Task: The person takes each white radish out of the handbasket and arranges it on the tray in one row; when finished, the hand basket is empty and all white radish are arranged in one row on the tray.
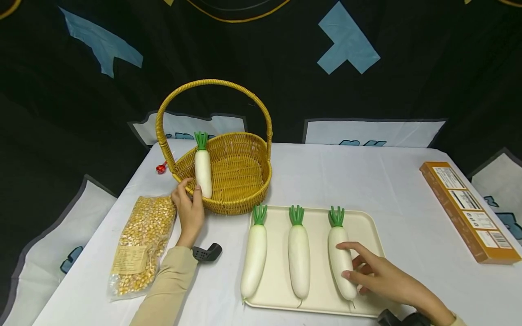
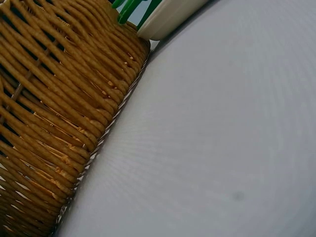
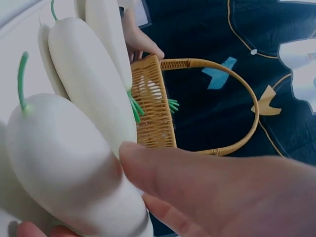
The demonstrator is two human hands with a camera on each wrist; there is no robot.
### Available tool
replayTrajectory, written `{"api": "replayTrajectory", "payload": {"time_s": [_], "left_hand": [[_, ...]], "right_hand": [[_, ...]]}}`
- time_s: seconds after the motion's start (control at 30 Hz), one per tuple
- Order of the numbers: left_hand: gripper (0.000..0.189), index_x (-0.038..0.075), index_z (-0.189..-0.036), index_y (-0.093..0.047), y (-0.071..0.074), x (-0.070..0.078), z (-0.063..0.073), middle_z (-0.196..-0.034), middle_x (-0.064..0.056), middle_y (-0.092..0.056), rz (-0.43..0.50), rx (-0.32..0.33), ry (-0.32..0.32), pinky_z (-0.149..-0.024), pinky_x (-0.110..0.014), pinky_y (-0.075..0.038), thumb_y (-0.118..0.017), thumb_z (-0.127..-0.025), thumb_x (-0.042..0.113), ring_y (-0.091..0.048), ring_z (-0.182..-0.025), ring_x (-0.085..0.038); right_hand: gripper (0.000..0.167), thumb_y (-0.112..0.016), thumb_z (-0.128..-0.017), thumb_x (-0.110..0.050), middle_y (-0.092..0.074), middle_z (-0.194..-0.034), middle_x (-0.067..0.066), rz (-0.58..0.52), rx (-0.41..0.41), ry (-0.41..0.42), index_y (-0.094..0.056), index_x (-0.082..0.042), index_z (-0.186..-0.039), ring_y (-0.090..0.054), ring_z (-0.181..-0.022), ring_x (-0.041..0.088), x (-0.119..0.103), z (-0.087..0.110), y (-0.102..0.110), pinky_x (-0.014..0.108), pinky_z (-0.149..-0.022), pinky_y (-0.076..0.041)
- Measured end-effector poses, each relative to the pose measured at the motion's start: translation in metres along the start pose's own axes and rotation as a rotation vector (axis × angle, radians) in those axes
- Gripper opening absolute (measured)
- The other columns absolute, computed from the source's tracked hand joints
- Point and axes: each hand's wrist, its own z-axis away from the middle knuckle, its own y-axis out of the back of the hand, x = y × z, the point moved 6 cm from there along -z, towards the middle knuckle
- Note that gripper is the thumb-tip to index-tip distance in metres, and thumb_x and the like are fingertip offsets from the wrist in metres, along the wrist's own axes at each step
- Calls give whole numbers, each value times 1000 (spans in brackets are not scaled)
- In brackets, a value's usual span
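My left hand [image 1: 189, 215] holds the near left rim of a woven basket [image 1: 238, 201], its thumb beside a white radish [image 1: 203, 172] that leans inside with its green top up. On a cream tray [image 1: 320, 217], three more white radishes lie side by side with green tops pointing away. My right hand [image 1: 377, 274] has its thumb and fingers around the right-hand radish [image 1: 339, 260]. Close up in the right wrist view, the thumb [image 3: 143, 160] lies along that radish [image 3: 59, 148]. The left wrist view shows the basket's woven side [image 2: 64, 98], with the left hand out of sight.
Left of the basket lies a clear bag of corn kernels [image 1: 142, 244], with a small red item [image 1: 161, 168] beyond it. An orange-brown box [image 1: 469, 213] lies at the right of the white-covered table [image 1: 326, 172]. The tall basket handle [image 1: 214, 82] arches above the basket.
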Motion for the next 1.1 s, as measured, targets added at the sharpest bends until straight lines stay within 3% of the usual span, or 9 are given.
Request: {"api": "replayTrajectory", "payload": {"time_s": [0.5, 0.9, 1.1], "left_hand": [[38, 17, -127, -39, 0, 0, 1, -119, -20, -28, -8, 5, 4, -70, -32, -25, -40, -93, 34, -31, -79, -21], [38, 17, -127, -39, 1, 0, 1, -120, -21, -28, -24, 6, 3, -71, -33, -25, -40, -93, 33, -31, -81, -22], [38, 16, -127, -38, 0, 0, 0, -121, -21, -28, -25, -1, 6, -71, -33, -25, -39, -93, 33, -31, -80, -22]], "right_hand": [[51, -53, -87, -41, -54, -98, 5, 206, 123, -17, -40, -24, -134, -50, -75, 1, -1, 5, 8, 20, -58, -38], [58, -52, -88, -44, -56, -99, 5, 219, 150, -105, -30, -27, -139, -54, -79, 5, 4, 2, 15, 24, -62, -40], [61, -54, -89, -35, -54, -99, 11, 137, 148, -34, -27, -19, -141, -56, -72, 4, 4, -3, 14, 23, -58, -44]]}}
